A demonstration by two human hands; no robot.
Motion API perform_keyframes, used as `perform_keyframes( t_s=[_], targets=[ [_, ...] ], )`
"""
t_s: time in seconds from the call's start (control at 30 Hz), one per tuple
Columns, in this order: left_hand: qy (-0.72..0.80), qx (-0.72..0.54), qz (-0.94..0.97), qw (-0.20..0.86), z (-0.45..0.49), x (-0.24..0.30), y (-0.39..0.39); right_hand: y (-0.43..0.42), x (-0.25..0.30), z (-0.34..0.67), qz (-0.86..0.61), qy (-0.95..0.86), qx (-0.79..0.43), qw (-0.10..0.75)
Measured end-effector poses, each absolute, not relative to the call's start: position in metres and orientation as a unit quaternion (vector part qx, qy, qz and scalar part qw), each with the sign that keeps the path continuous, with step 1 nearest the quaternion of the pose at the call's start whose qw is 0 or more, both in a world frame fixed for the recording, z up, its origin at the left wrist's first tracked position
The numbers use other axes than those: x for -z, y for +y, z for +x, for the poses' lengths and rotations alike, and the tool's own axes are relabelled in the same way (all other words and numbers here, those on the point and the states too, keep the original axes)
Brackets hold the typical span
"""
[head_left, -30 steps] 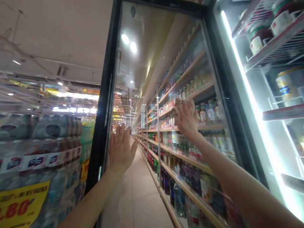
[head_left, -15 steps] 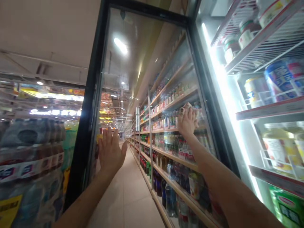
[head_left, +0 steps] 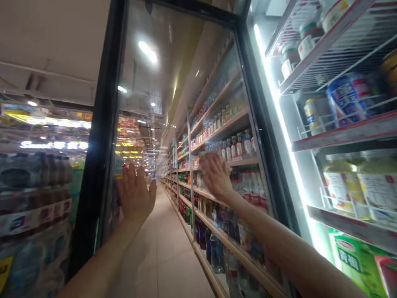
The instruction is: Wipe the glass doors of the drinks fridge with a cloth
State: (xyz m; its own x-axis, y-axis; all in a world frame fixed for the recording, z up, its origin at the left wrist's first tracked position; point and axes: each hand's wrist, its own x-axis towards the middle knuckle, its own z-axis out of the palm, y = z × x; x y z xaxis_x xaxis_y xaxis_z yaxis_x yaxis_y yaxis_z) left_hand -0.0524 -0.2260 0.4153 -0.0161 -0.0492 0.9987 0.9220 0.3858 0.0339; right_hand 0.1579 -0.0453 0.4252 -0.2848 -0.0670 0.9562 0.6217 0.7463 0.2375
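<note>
A glass cooler door (head_left: 182,62) in a black frame (head_left: 107,87) stands swung out in front of me. My left hand (head_left: 136,194) lies flat against the glass near its left edge, fingers stretched and holding nothing. My right hand (head_left: 218,178), blurred by motion, presses a crumpled pale cloth (head_left: 228,166) to the glass near the middle. Most of the cloth is hidden behind the palm and fingers. Shelves of bottles (head_left: 234,147) show in the glass behind both hands.
To the right is the lit cooler, its wire shelves (head_left: 350,134) carrying jars (head_left: 339,180), cans and a green package (head_left: 355,258). Packs of bottled drinks (head_left: 34,215) are stacked at the left. A tiled floor (head_left: 170,256) appears through the glass.
My right hand has swept the cloth leftward across the glass, from near the right frame toward the middle. My left hand stays flat on the glass. The view has shifted slightly.
</note>
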Motion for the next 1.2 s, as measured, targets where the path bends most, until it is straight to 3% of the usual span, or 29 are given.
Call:
perform_keyframes(
  t_s=[0.07,0.1,0.2,0.3,0.37,0.5,0.53,0.63,0.7,0.87,0.9,1.0,1.07,1.2],
  targets=[
    [-0.584,0.414,-0.374,0.59,-0.054,-0.414,-0.224,-0.049,-0.416,0.152,-0.093,-0.769,0.355,0.523],
    [-0.581,0.416,-0.374,0.591,-0.055,-0.414,-0.224,-0.044,-0.416,0.156,-0.108,-0.761,0.336,0.544],
    [-0.574,0.413,-0.379,0.597,-0.058,-0.412,-0.223,-0.014,-0.428,0.187,-0.32,-0.618,0.138,0.705],
    [-0.571,0.419,-0.386,0.591,-0.058,-0.411,-0.224,0.004,-0.428,0.205,-0.426,-0.497,0.029,0.755],
    [-0.568,0.424,-0.396,0.584,-0.056,-0.408,-0.225,-0.001,-0.41,0.2,-0.391,-0.555,0.099,0.728],
    [-0.557,0.393,-0.426,0.594,-0.055,-0.393,-0.225,-0.013,-0.376,0.192,-0.197,-0.758,0.288,0.552],
    [-0.554,0.382,-0.433,0.599,-0.055,-0.389,-0.224,-0.012,-0.376,0.194,-0.207,-0.757,0.279,0.554],
    [-0.552,0.364,-0.443,0.606,-0.055,-0.377,-0.223,-0.013,-0.391,0.196,-0.383,-0.612,0.14,0.677],
    [-0.553,0.361,-0.441,0.607,-0.055,-0.375,-0.222,-0.025,-0.398,0.181,-0.403,-0.582,0.121,0.696],
    [-0.548,0.34,-0.447,0.619,-0.058,-0.374,-0.227,-0.073,-0.405,0.126,-0.059,-0.777,0.377,0.5],
    [-0.546,0.331,-0.453,0.622,-0.059,-0.372,-0.23,-0.076,-0.413,0.121,-0.064,-0.77,0.375,0.512],
    [-0.536,0.287,-0.483,0.63,-0.063,-0.356,-0.238,-0.08,-0.442,0.115,-0.239,-0.676,0.244,0.653],
    [-0.524,0.256,-0.508,0.633,-0.065,-0.341,-0.246,-0.087,-0.448,0.106,-0.259,-0.661,0.217,0.671],
    [-0.514,0.249,-0.53,0.626,-0.072,-0.31,-0.266,-0.116,-0.428,0.073,0.053,-0.775,0.416,0.472]
  ],
)
